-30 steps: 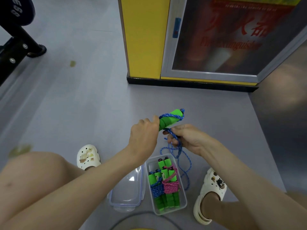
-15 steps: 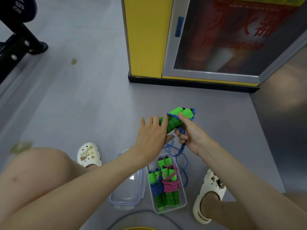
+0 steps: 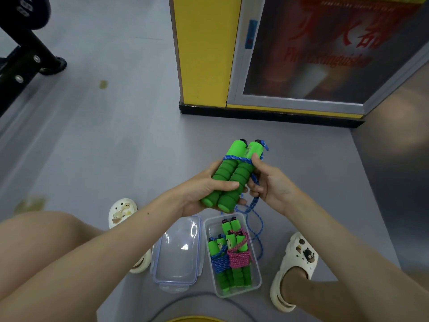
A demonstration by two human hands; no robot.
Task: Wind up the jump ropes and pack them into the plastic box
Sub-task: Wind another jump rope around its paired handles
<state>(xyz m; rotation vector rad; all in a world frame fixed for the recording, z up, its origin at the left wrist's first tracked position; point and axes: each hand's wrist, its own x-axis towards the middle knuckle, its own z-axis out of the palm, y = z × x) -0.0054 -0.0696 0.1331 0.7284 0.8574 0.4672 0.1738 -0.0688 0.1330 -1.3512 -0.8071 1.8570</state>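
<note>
My left hand (image 3: 204,189) grips two green foam jump-rope handles (image 3: 232,175) held side by side, with one turn of blue rope (image 3: 236,158) round their upper part. My right hand (image 3: 267,182) holds the same bundle from the right, thumb on the right handle, fingers pinching the blue rope. The loose rope (image 3: 254,219) hangs down to the floor beside the clear plastic box (image 3: 256,266). Inside the box lie two wound ropes with green handles, one blue (image 3: 219,261), one pink (image 3: 239,257).
The box's clear lid (image 3: 178,252) lies on the grey floor left of the box. My white clogs stand at left (image 3: 121,211) and right (image 3: 294,263). A yellow cabinet with a glass door (image 3: 232,66) stands ahead. Black equipment legs (image 3: 25,56) are at far left.
The handles have turned from pointing right to nearly upright, both side by side. My left hand shifted lower on them, and my right hand moved up against the right handle.
</note>
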